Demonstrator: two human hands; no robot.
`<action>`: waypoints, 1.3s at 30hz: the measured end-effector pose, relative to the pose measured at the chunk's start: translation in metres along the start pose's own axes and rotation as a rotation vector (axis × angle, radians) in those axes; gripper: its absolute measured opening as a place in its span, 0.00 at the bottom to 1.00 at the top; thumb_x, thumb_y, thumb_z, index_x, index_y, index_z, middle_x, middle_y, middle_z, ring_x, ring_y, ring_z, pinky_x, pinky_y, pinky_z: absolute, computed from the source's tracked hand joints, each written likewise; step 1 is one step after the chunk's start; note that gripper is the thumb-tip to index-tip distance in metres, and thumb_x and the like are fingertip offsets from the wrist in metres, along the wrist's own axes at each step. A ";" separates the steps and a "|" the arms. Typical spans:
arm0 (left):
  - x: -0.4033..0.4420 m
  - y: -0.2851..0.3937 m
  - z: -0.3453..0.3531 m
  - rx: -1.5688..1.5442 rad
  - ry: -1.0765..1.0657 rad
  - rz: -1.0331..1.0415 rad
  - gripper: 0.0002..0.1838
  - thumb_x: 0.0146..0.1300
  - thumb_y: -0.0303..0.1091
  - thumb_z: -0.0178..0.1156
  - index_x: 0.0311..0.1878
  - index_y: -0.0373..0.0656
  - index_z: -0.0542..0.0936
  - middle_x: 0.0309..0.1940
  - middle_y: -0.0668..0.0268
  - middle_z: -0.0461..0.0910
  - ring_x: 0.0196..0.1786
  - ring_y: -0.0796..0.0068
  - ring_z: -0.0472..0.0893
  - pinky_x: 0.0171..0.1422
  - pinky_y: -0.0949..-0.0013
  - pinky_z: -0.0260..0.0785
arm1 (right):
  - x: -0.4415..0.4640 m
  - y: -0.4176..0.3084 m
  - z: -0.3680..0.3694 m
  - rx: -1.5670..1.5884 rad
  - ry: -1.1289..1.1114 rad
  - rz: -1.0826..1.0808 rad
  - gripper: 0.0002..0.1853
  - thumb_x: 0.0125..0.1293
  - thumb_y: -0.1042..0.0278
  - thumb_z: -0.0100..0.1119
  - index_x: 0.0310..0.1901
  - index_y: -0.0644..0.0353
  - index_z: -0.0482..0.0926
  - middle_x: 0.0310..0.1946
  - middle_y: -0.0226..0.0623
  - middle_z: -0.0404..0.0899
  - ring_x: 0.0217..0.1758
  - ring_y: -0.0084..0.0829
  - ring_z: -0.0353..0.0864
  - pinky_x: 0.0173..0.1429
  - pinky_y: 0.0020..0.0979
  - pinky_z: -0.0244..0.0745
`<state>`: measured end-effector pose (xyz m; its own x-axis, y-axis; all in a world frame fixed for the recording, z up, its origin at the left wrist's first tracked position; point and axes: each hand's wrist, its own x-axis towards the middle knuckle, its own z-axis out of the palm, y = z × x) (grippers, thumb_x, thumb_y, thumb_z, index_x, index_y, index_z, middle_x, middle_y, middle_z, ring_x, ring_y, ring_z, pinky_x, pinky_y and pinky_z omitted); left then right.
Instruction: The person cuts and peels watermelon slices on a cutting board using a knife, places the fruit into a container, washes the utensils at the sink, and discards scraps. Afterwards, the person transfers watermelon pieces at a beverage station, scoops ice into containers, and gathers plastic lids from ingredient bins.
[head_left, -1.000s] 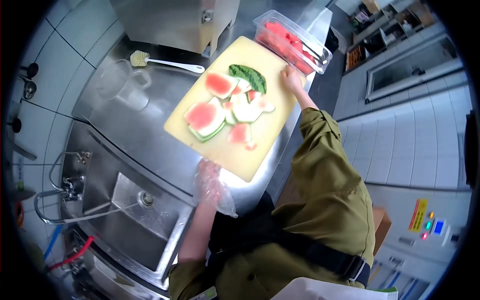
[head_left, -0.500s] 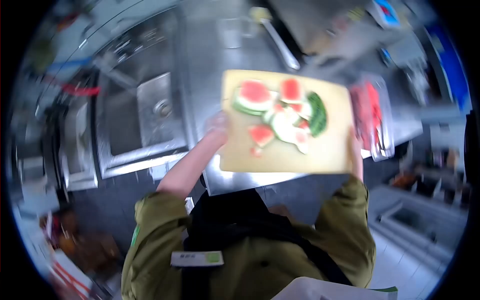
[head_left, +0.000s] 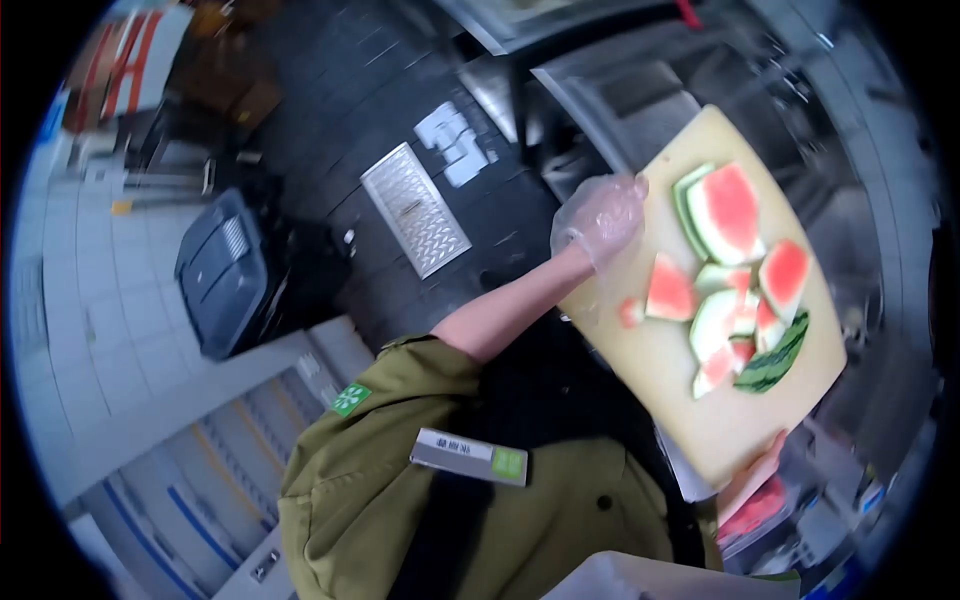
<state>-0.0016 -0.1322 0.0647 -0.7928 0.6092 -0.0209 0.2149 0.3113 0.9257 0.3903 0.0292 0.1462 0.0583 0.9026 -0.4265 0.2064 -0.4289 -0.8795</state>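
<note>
A pale yellow cutting board (head_left: 650,370) is held up in front of me, turned at an angle. My left hand (head_left: 607,217), in a clear plastic glove, grips its left edge. At the lower right edge my right hand (head_left: 757,471) holds the board too, its fingers partly hidden beneath. On the board lie watermelon rinds and pieces: a thick rind slab with red flesh (head_left: 733,212), a red wedge (head_left: 670,290), pale rind strips, and a dark green striped rind piece (head_left: 776,358).
A lidded grey bin (head_left: 222,270) stands on the tiled floor at left. A metal tread plate (head_left: 415,210) lies on the dark floor, with white sheets (head_left: 452,143) beside it. Steel sinks (head_left: 625,115) are behind the board. A container of red flesh (head_left: 752,508) sits at lower right.
My view has swung to the left, bringing the floor and bin into sight. The board, still in both hands, has turned clockwise in view and left the place above the steel counter.
</note>
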 end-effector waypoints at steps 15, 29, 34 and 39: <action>-0.191 0.135 -0.046 0.261 0.952 -0.487 0.22 0.63 0.43 0.39 0.30 0.35 0.77 0.30 0.49 0.77 0.38 0.49 0.76 0.42 0.56 0.65 | 0.121 -0.120 0.061 -0.053 -1.159 0.206 0.23 0.64 0.60 0.48 0.54 0.69 0.65 0.51 0.43 0.71 0.53 0.35 0.71 0.58 0.34 0.65; -0.231 0.127 -0.020 0.261 1.102 -0.895 0.28 0.61 0.52 0.38 0.32 0.37 0.80 0.35 0.49 0.77 0.39 0.52 0.78 0.44 0.53 0.68 | 0.112 -0.164 0.088 -0.267 -1.361 0.151 0.27 0.61 0.56 0.54 0.53 0.71 0.66 0.49 0.46 0.72 0.50 0.36 0.73 0.56 0.34 0.66; -0.217 0.101 -0.019 0.417 0.949 -0.940 0.27 0.62 0.50 0.38 0.32 0.37 0.80 0.34 0.50 0.77 0.38 0.53 0.78 0.43 0.53 0.68 | 0.110 -0.178 0.098 -0.288 -1.492 0.372 0.25 0.62 0.60 0.51 0.54 0.69 0.64 0.51 0.46 0.70 0.53 0.40 0.71 0.58 0.39 0.65; -0.226 0.128 -0.015 0.421 0.871 -1.082 0.19 0.64 0.40 0.35 0.43 0.43 0.75 0.44 0.54 0.75 0.44 0.54 0.77 0.43 0.52 0.70 | 0.127 -0.187 0.109 -0.438 -1.530 0.380 0.26 0.57 0.67 0.55 0.56 0.69 0.62 0.50 0.45 0.71 0.51 0.38 0.72 0.57 0.36 0.66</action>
<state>0.1962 -0.2414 0.1932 -0.7279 -0.6386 -0.2498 -0.6749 0.6028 0.4256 0.2530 0.2200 0.2337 -0.7431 -0.2355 -0.6264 0.6678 -0.3222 -0.6711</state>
